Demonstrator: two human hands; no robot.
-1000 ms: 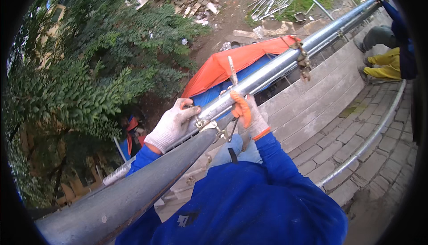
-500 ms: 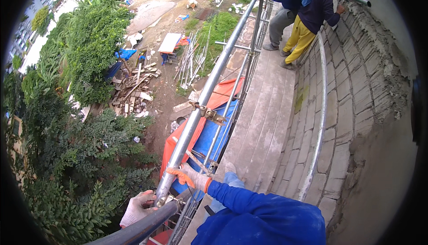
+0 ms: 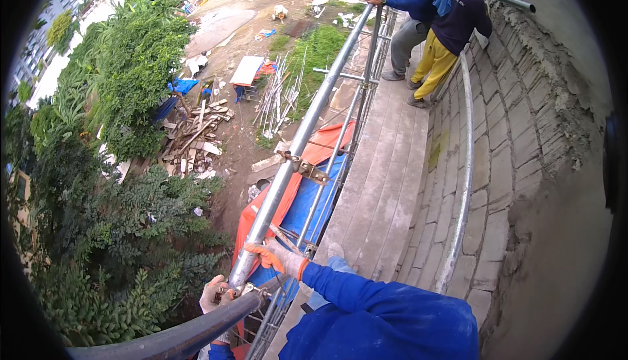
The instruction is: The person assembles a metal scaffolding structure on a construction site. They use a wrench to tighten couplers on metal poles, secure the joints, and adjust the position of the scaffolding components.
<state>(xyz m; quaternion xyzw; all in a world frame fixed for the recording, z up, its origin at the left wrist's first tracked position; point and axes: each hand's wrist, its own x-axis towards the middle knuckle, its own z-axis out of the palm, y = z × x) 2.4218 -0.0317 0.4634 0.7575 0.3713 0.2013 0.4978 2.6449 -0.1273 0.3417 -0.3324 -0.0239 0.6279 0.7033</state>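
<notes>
Both my hands wear pale gloves with orange parts. My right hand (image 3: 280, 258) lies with its fingers closed round a long galvanized steel pipe (image 3: 291, 163), a guardrail sloping up and away along the scaffold. Lower down, the curled fingers of my left hand (image 3: 216, 294) are at a scaffold clamp (image 3: 246, 289) by the pipe's near end; the fingertips are partly hidden. A darker, curved-looking pipe (image 3: 176, 339) meets the rail at this clamp and crosses in front of my left forearm. Another coupler (image 3: 304, 167) sits farther up the rail.
A plank walkway (image 3: 376, 183) runs ahead beside a block wall (image 3: 484, 183), with a bent-looking pipe (image 3: 468, 157) along it. Two people (image 3: 435, 39) stand at its far end. Left of the rail is a drop to the ground, trees (image 3: 131, 229), timber piles and orange and blue tarps (image 3: 307, 180).
My left hand has turned and its fingers are more curled at the clamp; its blue cuff now shows below the dark pipe. My right hand keeps its hold. The far person's raised hand has lowered.
</notes>
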